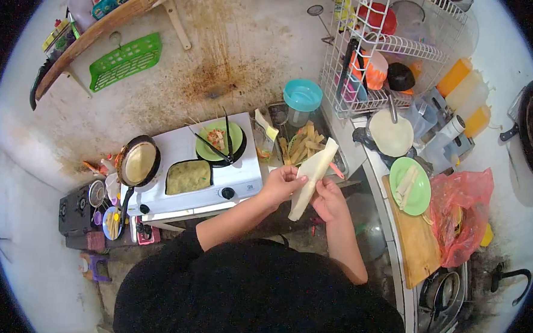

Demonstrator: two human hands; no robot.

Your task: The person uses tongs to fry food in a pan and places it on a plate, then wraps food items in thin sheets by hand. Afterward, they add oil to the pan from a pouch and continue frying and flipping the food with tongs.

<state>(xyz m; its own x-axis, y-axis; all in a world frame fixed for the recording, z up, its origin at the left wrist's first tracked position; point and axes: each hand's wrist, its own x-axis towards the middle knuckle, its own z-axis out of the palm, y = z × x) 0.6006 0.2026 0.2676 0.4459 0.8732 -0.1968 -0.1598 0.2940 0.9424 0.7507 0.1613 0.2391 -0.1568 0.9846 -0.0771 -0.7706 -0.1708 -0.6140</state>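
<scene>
My left hand [285, 187] and my right hand [329, 200] hold a pale, thin wrapper [315, 172] between them, folded into a long strip and tilted in the air. The left fingers pinch its left side and the right fingers its right edge. Left of my hands, on the white stove [242, 176], rests a light green plate [235, 135] with chopped filling [216, 139] and dark tongs [226, 141] across it. At the right, another green plate [422, 193] bears rolled wrappers [404, 187].
A black frying pan [152, 172] holds a round flatbread [140, 163]. A square greenish sheet [189, 177] lies on the stove. Beyond my hands stands a turquoise tub [303, 96]. On the right are a round wrapper [391, 137], a wooden board [421, 259], a red plastic bag [466, 207] and a dish rack [369, 45].
</scene>
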